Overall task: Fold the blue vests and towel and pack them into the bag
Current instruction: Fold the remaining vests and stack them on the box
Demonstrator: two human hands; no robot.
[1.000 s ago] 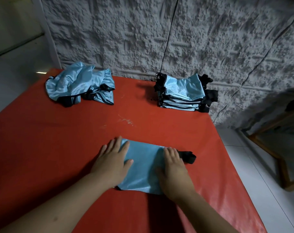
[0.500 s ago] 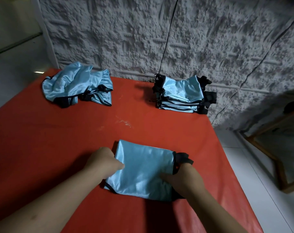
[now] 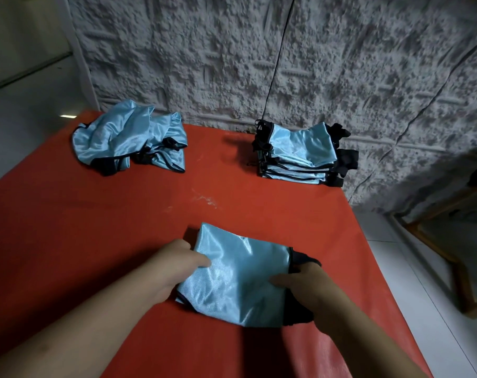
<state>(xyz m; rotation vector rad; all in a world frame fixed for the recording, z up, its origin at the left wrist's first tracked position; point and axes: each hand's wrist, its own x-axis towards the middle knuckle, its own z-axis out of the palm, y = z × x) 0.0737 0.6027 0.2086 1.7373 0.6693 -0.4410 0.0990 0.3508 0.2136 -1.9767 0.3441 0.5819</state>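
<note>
Both hands — left hand [image 3: 177, 264], right hand [image 3: 305, 285] — grip the folded vest [image 3: 237, 279] between them.

We see a folded blue vest [image 3: 236, 276] on the red table [image 3: 68, 227], the left hand [image 3: 177, 264] and right hand [image 3: 305, 285] gripping its side edges. Crumpled vests [image 3: 128, 140] lie far left; a folded stack [image 3: 300, 154] sits far right.

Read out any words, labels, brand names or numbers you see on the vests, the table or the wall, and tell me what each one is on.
None can be read.
Folded vest held by the left hand and right hand: plain blue, no print showing.
Folded stack and unfolded pile: no lettering visible.
Red table: only a pale scuff.
Wall: textured pattern, no signs.
</note>
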